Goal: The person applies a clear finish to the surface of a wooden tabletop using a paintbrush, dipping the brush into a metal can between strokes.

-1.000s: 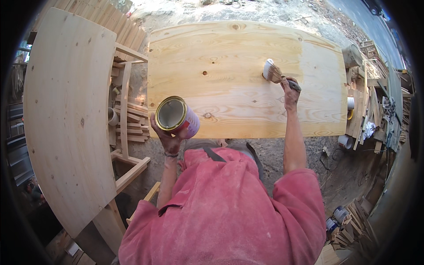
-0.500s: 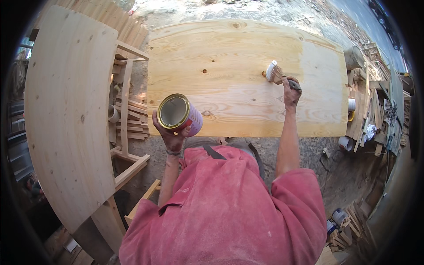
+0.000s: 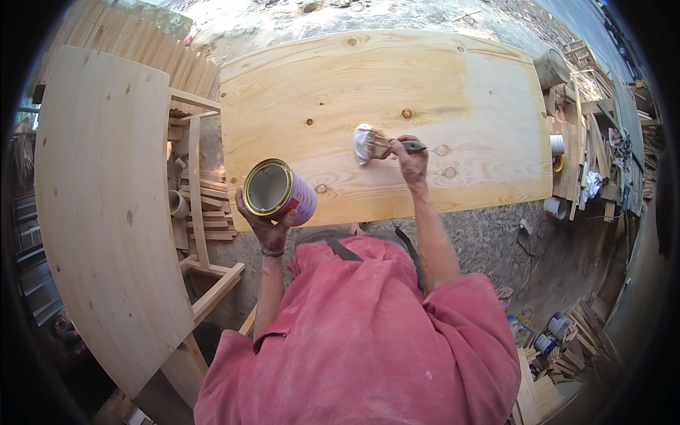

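Tilted in my left hand [image 3: 263,230] is an open round paint can [image 3: 303,201] with a gold rim and a purple and red label. Light greyish liquid seems to show inside it. My right hand [image 3: 412,164] is closed round the dark handle of a wide paintbrush [image 3: 379,147]. White coating covers the brush's bristles, which point left and are over the wooden panel [image 3: 283,92]; contact is hard to make out. The panel is pale, knotty wood. Its right part looks whiter than the yellowish left part.
On the left, a second pale panel [image 3: 106,212] lies beside a wooden frame [image 3: 196,191]. Stacked wood strips [image 3: 212,205] are between the panels. A bucket [image 3: 550,69] stands at the panel's right end, near scrap wood. More cans [image 3: 558,326] and offcuts lie at lower right.
My right hand has swept the brush leftward and slightly down across the panel, toward the can. My left hand still holds the can. The whole view has shifted slightly.
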Motion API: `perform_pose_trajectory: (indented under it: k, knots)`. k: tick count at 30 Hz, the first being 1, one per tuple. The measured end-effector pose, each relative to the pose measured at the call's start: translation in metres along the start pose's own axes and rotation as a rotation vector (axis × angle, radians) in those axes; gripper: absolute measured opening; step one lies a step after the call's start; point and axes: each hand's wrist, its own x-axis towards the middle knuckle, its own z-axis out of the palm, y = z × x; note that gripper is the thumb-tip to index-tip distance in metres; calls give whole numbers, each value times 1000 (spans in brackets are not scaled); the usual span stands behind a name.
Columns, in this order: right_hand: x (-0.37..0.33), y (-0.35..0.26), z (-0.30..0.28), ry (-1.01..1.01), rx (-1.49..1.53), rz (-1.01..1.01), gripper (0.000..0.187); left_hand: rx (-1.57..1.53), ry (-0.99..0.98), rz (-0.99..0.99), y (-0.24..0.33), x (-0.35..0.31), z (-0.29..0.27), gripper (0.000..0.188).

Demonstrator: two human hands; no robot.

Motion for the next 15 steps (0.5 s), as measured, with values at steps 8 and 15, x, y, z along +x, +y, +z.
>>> perform_pose_trajectory:
  k: [8, 15]
  knots:
    - [93, -33, -240, 339, -280, -78, 16, 36, -33, 19, 3, -7, 0, 125]
    - [115, -70, -202, 257, -1097, -277, 19, 4, -1, -44, -3, -17, -18, 125]
